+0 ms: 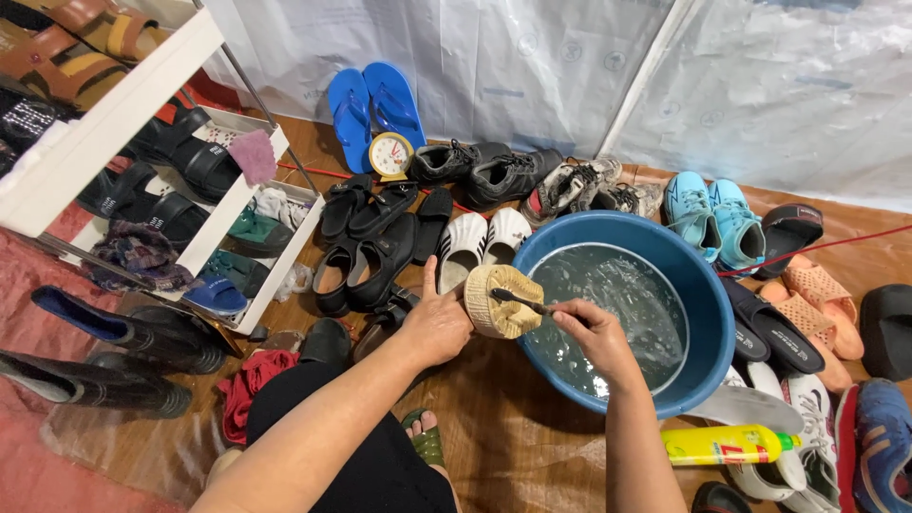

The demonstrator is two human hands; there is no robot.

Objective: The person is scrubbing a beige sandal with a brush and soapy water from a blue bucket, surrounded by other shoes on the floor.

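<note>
A: Head view, left hand (435, 323)?
B: Fingers wrapped around a tan shoe (503, 300), holding it at the rim of the blue basin (708, 313).
A: Right hand (594, 334)?
B: Fingers pinched narrow on a dark brush (521, 301), bristles touching the shoe, basin water just beyond.

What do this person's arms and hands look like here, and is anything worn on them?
Both forearms are bare, with no sleeves in view. The left hand and the right hand have no gloves, and I can make out no rings, watch or bracelets. The fingernails look short and unpainted, though they are small in the picture.
</note>
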